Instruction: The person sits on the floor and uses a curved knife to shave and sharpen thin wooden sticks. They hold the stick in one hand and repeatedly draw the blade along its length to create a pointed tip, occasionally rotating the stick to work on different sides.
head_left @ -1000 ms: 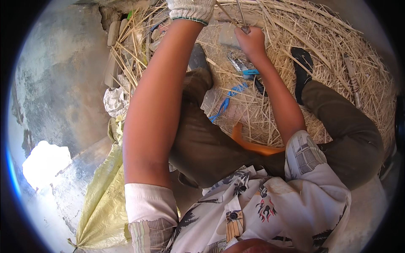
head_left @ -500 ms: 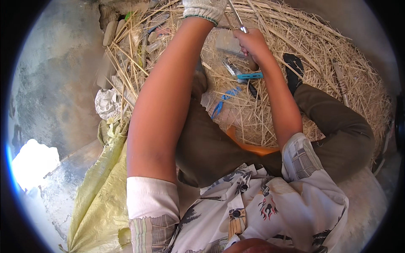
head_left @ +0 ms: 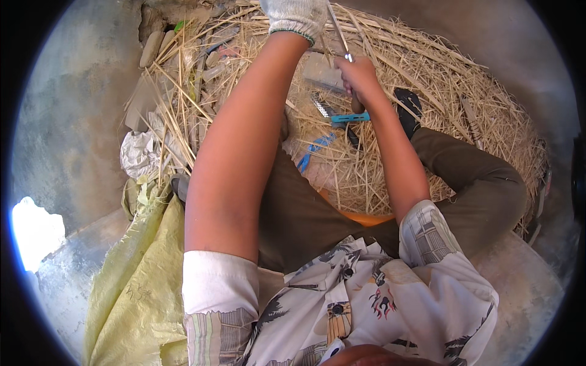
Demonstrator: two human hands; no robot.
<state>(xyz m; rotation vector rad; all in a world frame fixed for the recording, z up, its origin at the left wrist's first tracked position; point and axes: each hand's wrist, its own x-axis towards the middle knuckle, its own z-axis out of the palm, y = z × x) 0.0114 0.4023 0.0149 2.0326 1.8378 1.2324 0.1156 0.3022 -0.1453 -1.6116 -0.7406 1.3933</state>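
Note:
My left hand (head_left: 296, 14), in a whitish knit glove with a green edge, reaches to the top of the picture. Its fingers run out of view, so what they hold is hidden. Bare, my right hand (head_left: 359, 78) is closed round the wooden handle (head_left: 357, 104) of a knife. The knife's narrow metal blade (head_left: 339, 32) points up and away, passing just right of the glove. Close below the right fist lie a turquoise-handled tool (head_left: 350, 118) and a perforated metal rasp (head_left: 321, 107). A grey flat block (head_left: 325, 74) rests left of the fist.
Pale slivers and shavings (head_left: 439, 79) cover the floor round my folded legs. A blue plastic strip (head_left: 315, 149) and an orange object (head_left: 366, 218) lie between them. On the left are crumpled paper (head_left: 140, 154), a yellow woven sack (head_left: 134, 287) and a grey wall (head_left: 73, 110).
The view has shifted slightly, so the floor things sit further left and lower. My right hand, with the knife, has come a little nearer to me. The gloved hand stays at the top.

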